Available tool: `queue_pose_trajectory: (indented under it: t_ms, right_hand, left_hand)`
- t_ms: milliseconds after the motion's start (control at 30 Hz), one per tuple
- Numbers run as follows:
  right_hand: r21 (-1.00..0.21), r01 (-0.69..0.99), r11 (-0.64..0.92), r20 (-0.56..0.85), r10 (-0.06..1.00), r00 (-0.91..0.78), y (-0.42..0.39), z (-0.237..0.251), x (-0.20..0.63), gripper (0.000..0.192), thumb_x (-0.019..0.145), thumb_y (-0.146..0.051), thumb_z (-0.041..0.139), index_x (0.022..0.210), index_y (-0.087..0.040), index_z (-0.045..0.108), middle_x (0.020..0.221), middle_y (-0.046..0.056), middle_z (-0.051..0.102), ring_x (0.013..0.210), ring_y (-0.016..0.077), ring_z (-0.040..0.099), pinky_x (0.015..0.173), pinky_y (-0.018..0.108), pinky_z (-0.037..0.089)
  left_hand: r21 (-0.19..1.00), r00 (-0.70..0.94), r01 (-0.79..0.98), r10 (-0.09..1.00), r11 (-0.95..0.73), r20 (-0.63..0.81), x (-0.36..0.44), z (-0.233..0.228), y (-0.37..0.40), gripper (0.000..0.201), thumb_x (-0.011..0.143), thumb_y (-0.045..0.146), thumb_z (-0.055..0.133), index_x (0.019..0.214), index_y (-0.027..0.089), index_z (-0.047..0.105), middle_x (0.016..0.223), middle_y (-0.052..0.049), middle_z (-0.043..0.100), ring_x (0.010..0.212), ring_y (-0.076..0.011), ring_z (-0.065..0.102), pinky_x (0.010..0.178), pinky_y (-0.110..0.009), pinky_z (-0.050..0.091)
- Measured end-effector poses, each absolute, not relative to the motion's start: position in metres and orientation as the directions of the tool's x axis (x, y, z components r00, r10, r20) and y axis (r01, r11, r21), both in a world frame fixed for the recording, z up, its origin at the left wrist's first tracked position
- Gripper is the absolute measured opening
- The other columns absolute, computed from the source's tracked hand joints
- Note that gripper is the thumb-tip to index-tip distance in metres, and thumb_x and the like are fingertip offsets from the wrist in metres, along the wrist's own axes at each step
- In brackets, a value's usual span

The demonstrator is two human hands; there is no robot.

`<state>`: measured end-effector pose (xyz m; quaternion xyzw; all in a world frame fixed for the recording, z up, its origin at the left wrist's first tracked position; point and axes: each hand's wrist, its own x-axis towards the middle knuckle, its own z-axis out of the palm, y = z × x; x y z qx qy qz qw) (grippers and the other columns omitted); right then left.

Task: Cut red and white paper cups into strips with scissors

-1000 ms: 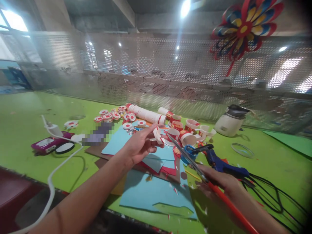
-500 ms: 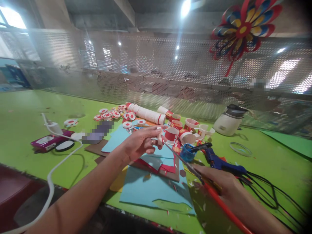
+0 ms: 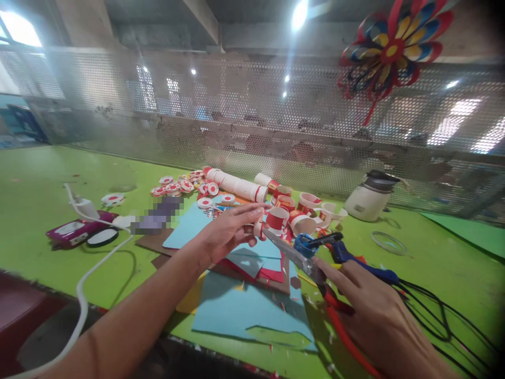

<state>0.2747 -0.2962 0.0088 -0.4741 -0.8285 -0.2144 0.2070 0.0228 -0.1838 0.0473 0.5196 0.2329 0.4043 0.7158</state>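
Our left fingers pinch a small red-and-white paper strip, held up off the counter so the blades can reach it. The left hand stays flat and extended, thumb below and fingers above, which leaves the strip's near end free. Our right hand is clenched around the red handles of the scissors, index finger stretched along the metal to steady the aim; the blade tips touch the strip just right of the left fingertips.

Just beyond the fingers stand red-and-white paper cups, some cut and lying on their sides, kept near as stock. Further left of them lies a sleeve of stacked cups and a scatter of round cut discs. Beneath both hands lie blue paper sheets, catching the snippets. Just past the right fingers rests a blue glue gun, its black cord trailing right. Well apart, far right, sits a white pot; overhead hangs 1 paper pinwheel.
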Motion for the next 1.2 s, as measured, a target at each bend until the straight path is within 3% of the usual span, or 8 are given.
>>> queue_pose_trajectory:
  t_ms: [100, 333, 567, 733, 967, 1067, 1200]
  right_hand:
    - [0.205, 0.878, 0.433, 0.565, 0.679, -0.468, -0.296, 0.008, 0.274, 0.039, 0.082, -0.013, 0.045, 0.12, -0.012, 0.053, 0.071, 0.006, 0.053, 0.052, 0.019, 0.053, 0.043, 0.03, 0.041]
    - [0.129, 0.878, 0.461, 0.543, 0.708, -0.451, -0.295, 0.011, 0.277, 0.042, 0.08, -0.014, 0.047, 0.122, -0.011, 0.049, 0.076, 0.008, 0.053, 0.059, 0.0203, 0.057, 0.048, 0.034, 0.05]
    - [0.094, 0.881, 0.464, 0.547, 0.715, -0.435, -0.294, 0.007, 0.281, 0.043, 0.082, -0.018, 0.049, 0.124, -0.013, 0.046, 0.082, 0.009, 0.053, 0.066, 0.0212, 0.058, 0.054, 0.035, 0.053]
    - [0.139, 0.883, 0.448, 0.585, 0.683, -0.438, -0.292, 0.007, 0.278, 0.041, 0.08, -0.013, 0.046, 0.121, -0.012, 0.049, 0.078, 0.008, 0.052, 0.061, 0.0203, 0.056, 0.049, 0.033, 0.049]
    - [0.188, 0.88, 0.437, 0.618, 0.643, -0.452, -0.293, 0.01, 0.278, 0.04, 0.078, -0.011, 0.046, 0.117, -0.01, 0.054, 0.075, 0.009, 0.055, 0.058, 0.0211, 0.057, 0.046, 0.033, 0.048]
    - [0.127, 0.894, 0.429, 0.61, 0.678, -0.412, -0.296, 0.01, 0.279, 0.04, 0.079, -0.015, 0.047, 0.118, -0.009, 0.056, 0.079, 0.012, 0.059, 0.062, 0.0227, 0.06, 0.049, 0.034, 0.051]
    - [-0.041, 0.918, 0.393, 0.561, 0.77, -0.305, -0.298, 0.01, 0.274, 0.038, 0.081, -0.024, 0.05, 0.118, -0.016, 0.06, 0.089, 0.012, 0.067, 0.072, 0.023, 0.066, 0.057, 0.032, 0.055]
  left_hand:
    - [0.934, 0.554, -0.341, 0.826, 0.11, 0.105, 0.023, 0.046, -0.184, 0.038, 0.079, 0.032, 0.063, 0.115, 0.017, 0.06, 0.07, -0.003, 0.058, 0.063, -0.0115, 0.056, 0.048, -0.02, 0.037]
    - [0.904, 0.547, -0.419, 0.817, 0.083, 0.179, 0.021, 0.05, -0.186, 0.053, 0.072, 0.02, 0.07, 0.123, 0.018, 0.055, 0.088, -0.007, 0.06, 0.076, -0.0154, 0.057, 0.063, -0.029, 0.048]
    - [0.929, 0.544, -0.368, 0.799, -0.045, 0.254, 0.021, 0.051, -0.187, 0.06, 0.071, 0.022, 0.072, 0.127, 0.021, 0.051, 0.087, -0.007, 0.059, 0.078, -0.0182, 0.057, 0.054, -0.027, 0.046]
    - [0.929, 0.482, -0.342, 0.823, -0.14, 0.301, 0.023, 0.051, -0.186, 0.06, 0.069, 0.022, 0.073, 0.125, 0.019, 0.053, 0.087, -0.006, 0.058, 0.077, -0.0171, 0.056, 0.053, -0.026, 0.048]
    - [0.926, 0.488, -0.346, 0.815, -0.149, 0.313, 0.023, 0.05, -0.185, 0.055, 0.069, 0.021, 0.073, 0.121, 0.021, 0.056, 0.093, -0.007, 0.062, 0.077, -0.0162, 0.057, 0.057, -0.028, 0.051]
    - [0.885, 0.47, -0.434, 0.796, -0.167, 0.381, 0.02, 0.053, -0.185, 0.049, 0.068, 0.016, 0.073, 0.115, 0.023, 0.058, 0.098, -0.006, 0.063, 0.081, -0.0172, 0.06, 0.065, -0.032, 0.053]
    - [0.798, 0.397, -0.556, 0.77, -0.231, 0.499, 0.012, 0.056, -0.181, 0.046, 0.07, 0.012, 0.07, 0.111, 0.025, 0.054, 0.115, -0.008, 0.06, 0.091, -0.0206, 0.061, 0.075, -0.037, 0.052]
